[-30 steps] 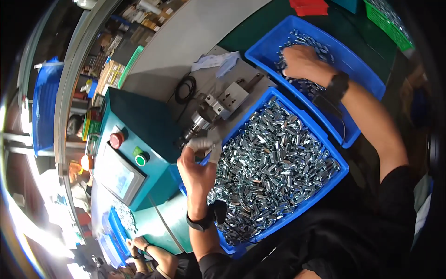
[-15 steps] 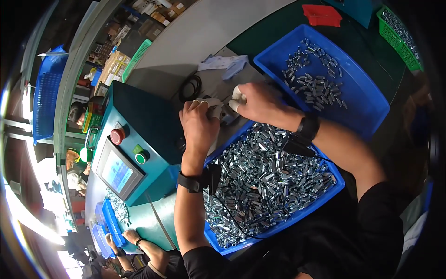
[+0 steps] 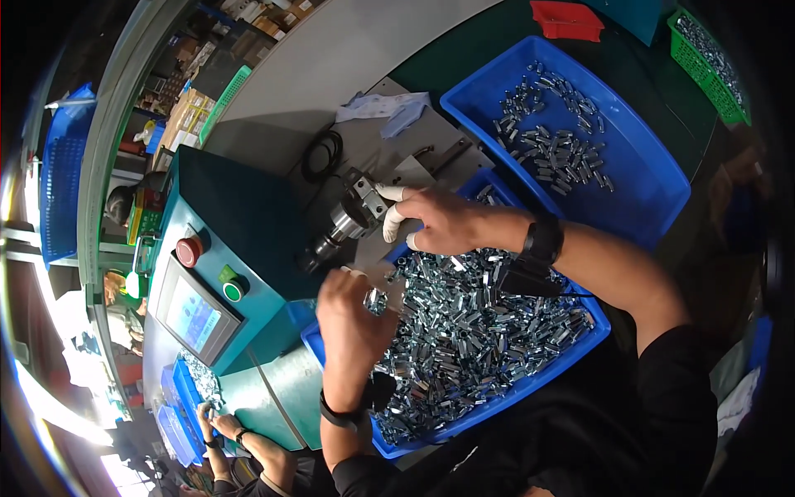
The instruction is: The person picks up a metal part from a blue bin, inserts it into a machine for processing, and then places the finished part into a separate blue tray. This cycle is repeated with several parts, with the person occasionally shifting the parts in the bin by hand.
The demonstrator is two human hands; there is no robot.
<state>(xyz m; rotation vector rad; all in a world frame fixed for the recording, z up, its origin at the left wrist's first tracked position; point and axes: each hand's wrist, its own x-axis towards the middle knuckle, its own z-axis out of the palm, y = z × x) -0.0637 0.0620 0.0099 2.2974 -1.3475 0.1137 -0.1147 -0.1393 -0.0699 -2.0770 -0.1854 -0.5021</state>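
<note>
My left hand (image 3: 352, 319) is curled over the near tray, with small shiny metal pieces (image 3: 375, 301) at its inner edge; the blur keeps me from telling whether I pinch them. My right hand (image 3: 439, 219) has its covered fingers parted, the foremost at the metal block (image 3: 360, 186) beside the steel spindle (image 3: 348, 219); I can't tell whether anything sits between them. More pieces are heaped in the near blue tray (image 3: 603, 327) below my hands, and others lie loose in the farther blue bin (image 3: 638, 166).

If the spindle were to turn while my fingers are this near, I judge it could catch a finger cover. A loose left-hand grip could drop pieces into the heap, where they'd be lost among their like. The dark box (image 3: 526, 277) strapped under my right wrist hangs low over the tray and could snag or scatter pieces.

Past the spindle, the teal machine (image 3: 240, 195) carries a red button (image 3: 189, 251), a green one (image 3: 233, 291) and a lit screen (image 3: 199, 317), whose characters are too small for me to read. The cartons (image 3: 186, 120) at the back have markings, equally illegible; I can make out no brand.
</note>
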